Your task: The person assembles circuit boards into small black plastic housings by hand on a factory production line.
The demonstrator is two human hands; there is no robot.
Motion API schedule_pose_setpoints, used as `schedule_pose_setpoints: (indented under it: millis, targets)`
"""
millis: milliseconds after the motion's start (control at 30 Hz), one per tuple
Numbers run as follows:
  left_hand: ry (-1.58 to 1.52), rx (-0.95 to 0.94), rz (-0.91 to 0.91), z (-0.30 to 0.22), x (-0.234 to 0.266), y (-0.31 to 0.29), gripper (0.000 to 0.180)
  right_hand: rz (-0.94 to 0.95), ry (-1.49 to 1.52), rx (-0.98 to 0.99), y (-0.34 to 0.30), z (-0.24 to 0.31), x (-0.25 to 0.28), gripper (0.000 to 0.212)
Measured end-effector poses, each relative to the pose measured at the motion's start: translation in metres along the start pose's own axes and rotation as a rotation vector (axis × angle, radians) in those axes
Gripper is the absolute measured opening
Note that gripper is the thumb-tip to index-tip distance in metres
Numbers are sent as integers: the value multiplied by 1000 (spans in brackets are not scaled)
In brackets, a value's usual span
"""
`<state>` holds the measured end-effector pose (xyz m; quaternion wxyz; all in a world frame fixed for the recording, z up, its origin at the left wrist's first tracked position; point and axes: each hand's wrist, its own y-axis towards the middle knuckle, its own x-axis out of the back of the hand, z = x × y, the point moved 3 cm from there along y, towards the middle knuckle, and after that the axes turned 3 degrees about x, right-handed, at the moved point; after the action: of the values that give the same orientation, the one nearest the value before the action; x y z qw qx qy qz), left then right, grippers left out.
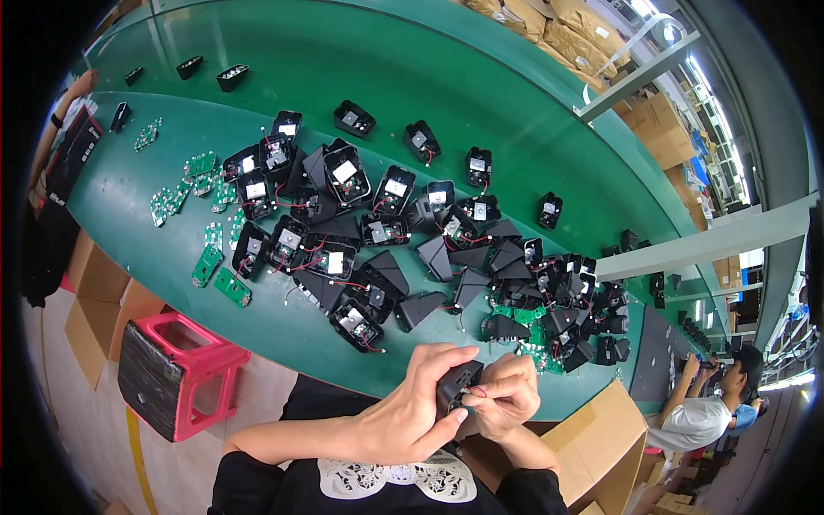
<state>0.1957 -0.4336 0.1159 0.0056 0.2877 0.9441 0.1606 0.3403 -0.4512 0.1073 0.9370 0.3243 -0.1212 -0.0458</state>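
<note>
Close to my body, above the bench's near edge, my left hand [414,410] grips a small black plastic housing [456,384] between thumb and fingers. My right hand [506,396] is closed at the housing's right side, its thumb and forefinger pinching a thin red wire [478,392]. The wire's end is too small to make out. Beyond my hands lies a heap of similar black housings [378,225], many with a white or silver part inside and red wires trailing out. Green circuit boards [532,330] lie just past my right hand, partly under housings.
More circuit boards [206,264] are scattered at the left of the green bench [129,223]. A pink stool [184,373] stands on the floor at left. An open cardboard box [596,442] is beside my right arm. Co-workers sit at far left and right [699,416].
</note>
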Motion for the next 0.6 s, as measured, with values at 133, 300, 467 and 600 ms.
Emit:
schedule_pose_setpoints:
  millis: [133,300,467,600]
  targets:
    - [-28,-66,-64,9,-9,-4,66,-35,-4,-7,-1,0,-3,24]
    - [-50,-155,-112,15,-15,-6,65,-70,-16,39,-2,1,-4,23]
    - [-150,-198,-110,15,-14,-7,63,-34,8,20,-1,4,-3,23]
    - [-90,-245,-128,16,-12,-6,62,16,18,-57,-2,3,0,22]
